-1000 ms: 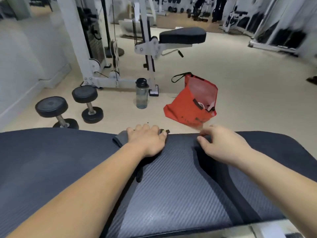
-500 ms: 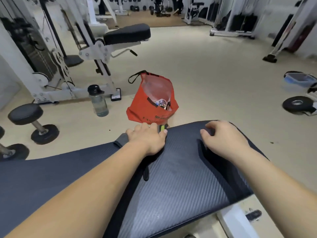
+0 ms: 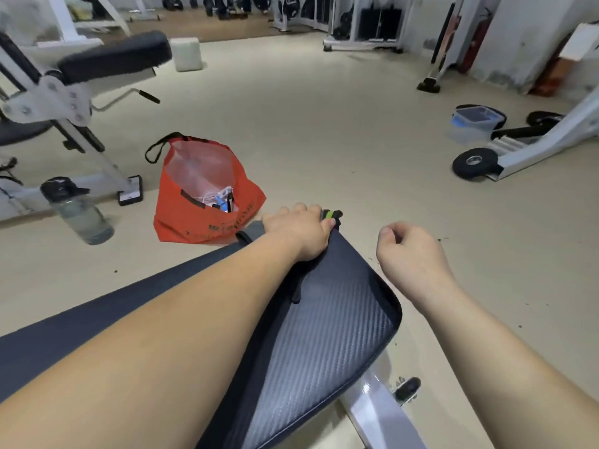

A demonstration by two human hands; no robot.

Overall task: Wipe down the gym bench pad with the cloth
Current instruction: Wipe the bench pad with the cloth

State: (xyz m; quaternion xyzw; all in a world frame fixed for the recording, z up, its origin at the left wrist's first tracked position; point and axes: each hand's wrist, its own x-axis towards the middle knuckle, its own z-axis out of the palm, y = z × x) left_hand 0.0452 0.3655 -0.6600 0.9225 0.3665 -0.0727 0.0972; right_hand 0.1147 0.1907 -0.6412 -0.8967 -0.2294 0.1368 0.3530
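Observation:
The dark ribbed bench pad (image 3: pixel 327 338) runs from lower left to its rounded end at centre right. My left hand (image 3: pixel 299 231) lies palm down at the pad's far corner, pressing a dark cloth (image 3: pixel 251 233) flat; a green and black tag (image 3: pixel 330 216) of the cloth sticks out past my fingertips. My right hand (image 3: pixel 410 254) hovers just off the pad's right edge, over the floor, fingers loosely curled with nothing in them.
An orange bag (image 3: pixel 201 196) stands on the floor just beyond the pad, a water bottle (image 3: pixel 76 210) to its left. A white machine with a black seat (image 3: pixel 110 61) is at far left. The bench's white frame (image 3: pixel 382 413) shows below. A weight plate (image 3: pixel 475 163) and plastic box (image 3: pixel 475 123) sit at right.
The view has swung right. My left hand with the cloth has slid along to the pad's end corner. My right hand has lifted off the pad and now hangs beside it.

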